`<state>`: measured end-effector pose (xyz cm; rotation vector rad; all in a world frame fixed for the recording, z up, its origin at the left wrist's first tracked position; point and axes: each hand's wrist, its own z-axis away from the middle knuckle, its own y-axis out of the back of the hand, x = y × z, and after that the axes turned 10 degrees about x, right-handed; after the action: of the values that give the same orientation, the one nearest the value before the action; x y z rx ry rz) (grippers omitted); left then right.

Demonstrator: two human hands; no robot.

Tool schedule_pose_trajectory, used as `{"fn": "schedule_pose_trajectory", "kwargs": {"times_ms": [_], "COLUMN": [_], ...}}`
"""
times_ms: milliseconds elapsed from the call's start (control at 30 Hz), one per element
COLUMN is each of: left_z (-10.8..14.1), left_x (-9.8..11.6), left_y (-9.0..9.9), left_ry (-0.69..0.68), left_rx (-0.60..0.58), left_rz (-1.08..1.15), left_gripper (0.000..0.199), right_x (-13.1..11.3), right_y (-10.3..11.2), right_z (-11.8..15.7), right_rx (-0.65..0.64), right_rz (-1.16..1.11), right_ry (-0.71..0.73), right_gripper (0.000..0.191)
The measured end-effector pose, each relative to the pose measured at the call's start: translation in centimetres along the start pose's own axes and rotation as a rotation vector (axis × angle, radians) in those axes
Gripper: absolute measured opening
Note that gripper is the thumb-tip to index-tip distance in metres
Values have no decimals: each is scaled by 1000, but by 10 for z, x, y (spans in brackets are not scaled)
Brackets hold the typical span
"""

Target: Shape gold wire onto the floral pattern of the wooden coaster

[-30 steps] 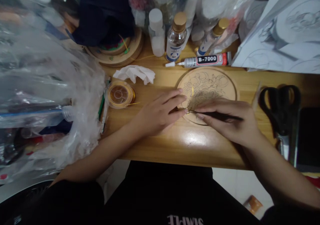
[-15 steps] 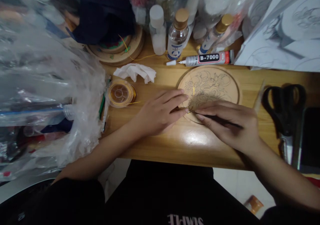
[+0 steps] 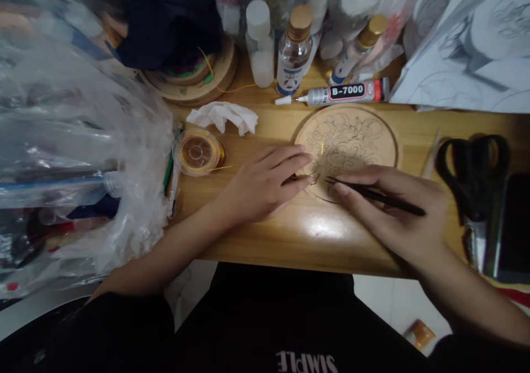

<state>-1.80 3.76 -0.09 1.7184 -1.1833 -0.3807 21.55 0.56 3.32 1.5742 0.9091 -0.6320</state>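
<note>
My left hand (image 3: 263, 188) lies palm down at the left edge of a round wooden board (image 3: 387, 157) with a dark-line flower drawing. Two of its fingers rest on the board, while its nearer fingertips pinch a small bent gold wire (image 3: 313, 180) by the board's lower left edge. My right hand (image 3: 393, 210) is closed around black tweezers (image 3: 383, 197). The tweezer tips point left, just right of the wire and apart from it. Another short gold piece (image 3: 322, 148) shows upright on the drawing.
A spool of gold wire (image 3: 199, 152) and a crumpled tissue (image 3: 223, 116) are left of the board. Behind it lie a B-7000 glue tube (image 3: 348, 91) and bottles (image 3: 295, 52). Black scissors (image 3: 472, 179) lie right; plastic bags (image 3: 124, 157) crowd the left.
My right hand with the tweezers has drawn back to the right, so the tips have come away from the bent gold wire. My left hand has stayed in place.
</note>
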Motion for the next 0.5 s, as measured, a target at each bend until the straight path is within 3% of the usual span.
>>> {"fn": "schedule_pose_trajectory", "kwargs": {"times_ms": [100, 300, 400, 500], "left_z": [1, -1, -4, -6], "left_x": [0, 3, 10, 20], "left_y": [-1, -1, 1, 2], "left_ry": [13, -1, 83, 72], "left_rx": [-15, 38, 41, 47], "left_rz": [22, 2, -30, -77], "left_gripper": [25, 20, 23, 26], "right_x": [-5, -1, 4, 9], "right_y": [-5, -15, -15, -8], "right_z": [5, 4, -2, -12], "right_rx": [22, 19, -8, -115], "right_rz": [16, -91, -223, -286], "right_ry": [-75, -206, -340, -340], "right_gripper": [4, 9, 10, 14]}}
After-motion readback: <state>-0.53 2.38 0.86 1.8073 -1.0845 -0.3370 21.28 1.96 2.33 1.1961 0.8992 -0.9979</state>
